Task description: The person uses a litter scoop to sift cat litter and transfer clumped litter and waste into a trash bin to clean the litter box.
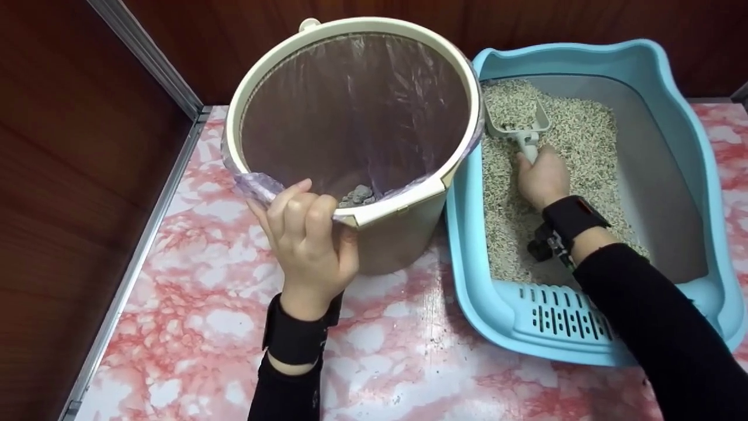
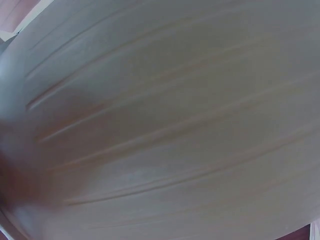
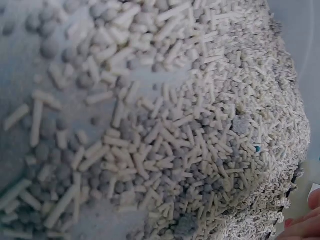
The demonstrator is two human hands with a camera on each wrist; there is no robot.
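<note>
My left hand (image 1: 307, 245) grips the near rim of a cream trash bin (image 1: 400, 248), its fingers over the edge and the liner. A thin purplish bag (image 1: 350, 105) lines the bin, and grey clumps (image 1: 359, 195) lie at its bottom. In the left wrist view the bin's ribbed side (image 2: 175, 125) fills nearly everything. My right hand (image 1: 544, 178) holds a pale litter scoop (image 1: 527, 140) by its handle; litter fills the scoop's basket. The scoop is at the far left of a blue litter box (image 1: 464, 251). Fingers (image 3: 305, 222) show at the right wrist view's lower right corner.
Cat litter (image 1: 590, 140) of pale sticks and grey balls is heaped toward the box's left; its grey floor (image 1: 660, 193) shows at right. A slotted step (image 1: 561, 316) forms the box's front. Dark wood panels (image 1: 76, 175) stand left and behind. The floor (image 1: 222, 327) is red-and-white marbled.
</note>
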